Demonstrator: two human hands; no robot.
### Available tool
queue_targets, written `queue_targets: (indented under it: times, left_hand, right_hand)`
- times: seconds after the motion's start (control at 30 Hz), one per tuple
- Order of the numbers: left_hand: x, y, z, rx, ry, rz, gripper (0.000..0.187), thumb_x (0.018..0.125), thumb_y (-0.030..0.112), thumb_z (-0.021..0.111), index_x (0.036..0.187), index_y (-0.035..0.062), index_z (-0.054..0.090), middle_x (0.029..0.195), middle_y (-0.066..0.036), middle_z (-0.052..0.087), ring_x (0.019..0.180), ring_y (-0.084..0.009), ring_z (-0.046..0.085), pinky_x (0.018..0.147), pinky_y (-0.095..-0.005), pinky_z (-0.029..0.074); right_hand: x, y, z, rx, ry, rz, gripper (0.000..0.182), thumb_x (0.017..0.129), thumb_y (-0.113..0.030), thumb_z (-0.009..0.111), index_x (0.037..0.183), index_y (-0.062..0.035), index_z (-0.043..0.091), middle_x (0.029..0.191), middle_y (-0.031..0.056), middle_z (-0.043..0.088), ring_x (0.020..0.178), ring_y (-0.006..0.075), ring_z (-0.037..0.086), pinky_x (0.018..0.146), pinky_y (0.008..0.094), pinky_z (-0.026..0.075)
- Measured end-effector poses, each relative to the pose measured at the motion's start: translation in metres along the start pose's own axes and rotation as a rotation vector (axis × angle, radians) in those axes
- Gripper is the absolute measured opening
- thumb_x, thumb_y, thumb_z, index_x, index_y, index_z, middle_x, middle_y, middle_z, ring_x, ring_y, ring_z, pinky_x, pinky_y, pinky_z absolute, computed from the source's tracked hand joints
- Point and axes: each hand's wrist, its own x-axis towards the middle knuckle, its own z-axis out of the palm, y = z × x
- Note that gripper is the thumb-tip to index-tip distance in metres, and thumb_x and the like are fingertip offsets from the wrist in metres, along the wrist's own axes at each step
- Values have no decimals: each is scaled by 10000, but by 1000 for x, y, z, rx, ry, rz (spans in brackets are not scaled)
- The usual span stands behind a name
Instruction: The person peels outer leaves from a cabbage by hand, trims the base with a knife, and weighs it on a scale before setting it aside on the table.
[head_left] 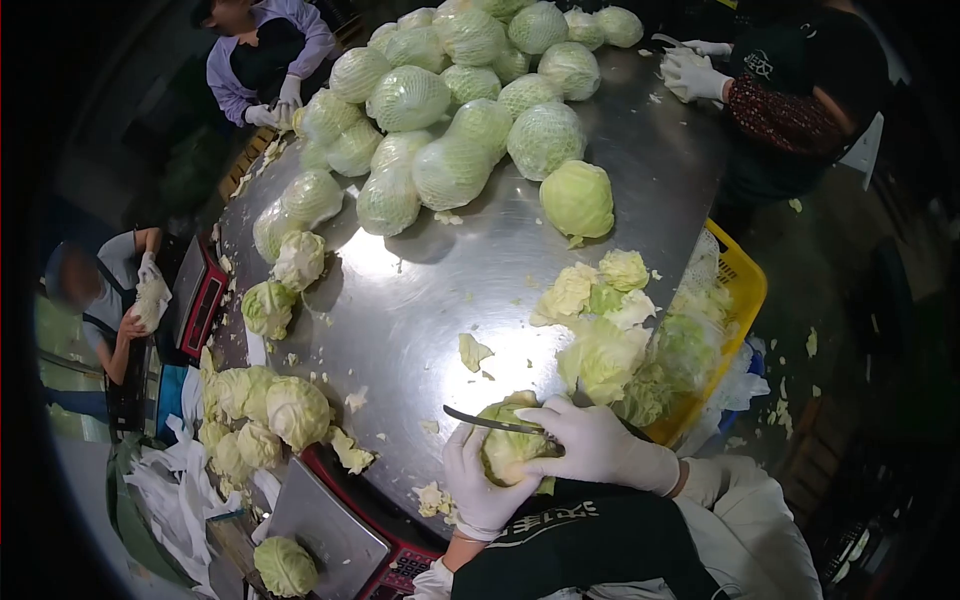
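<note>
My left hand [478,492], in a white glove, cups a small trimmed cabbage [508,448] from below at the near edge of the steel table [420,290]. My right hand [597,443], also gloved, rests on top of the cabbage and grips a knife [487,421]. Its dark blade points left across the top of the cabbage. Loose trimmed leaves [603,320] lie just beyond my right hand.
Several netted cabbages [450,120] are heaped at the table's far side, one bare cabbage [577,198] beside them. A yellow crate [742,285] of leaves stands at right. Scales [325,525] and peeled cabbages [270,410] sit at left. Three other people work around the table.
</note>
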Motion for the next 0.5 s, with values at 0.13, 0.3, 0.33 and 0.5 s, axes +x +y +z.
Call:
queue_targets:
  times: [0.13, 0.3, 0.33, 0.5]
  left_hand:
    - [1, 3, 1, 75, -35, 115, 857, 620, 332, 924, 1330, 42, 542, 1333, -203, 540, 1198, -406, 534, 1018, -521, 430]
    - [-3, -3, -12, 62, -158, 198, 896, 589, 350, 958, 1338, 59, 560, 1349, -211, 539, 1221, -424, 525, 1036, -514, 428]
    - [-7, -6, -19, 20, -189, 168, 878, 591, 359, 948, 1335, 81, 572, 1338, -184, 551, 1213, -428, 519, 1021, -526, 434]
    - [-26, -9, -54, 7, -284, -206, 1116, 553, 443, 997, 1425, 7, 455, 1396, -283, 374, 1270, -434, 486, 1050, -502, 451]
  right_hand:
    - [6, 9, -5, -99, -100, -25, 325, 838, -333, 748, 1043, -85, 701, 875, 99, 654, 729, 303, 682, 646, 379, 556]
    - [23, 67, -13, -135, 67, 199, 231, 817, -290, 690, 899, -75, 708, 844, 136, 659, 728, 343, 680, 665, 465, 549]
    - [21, 82, -14, -213, 97, 236, 215, 822, -276, 690, 910, -81, 712, 864, 136, 665, 750, 339, 684, 670, 469, 548]
    - [17, 81, -10, -370, 58, 379, 362, 845, -290, 706, 1159, -109, 697, 1098, 136, 677, 827, 320, 704, 724, 447, 565]
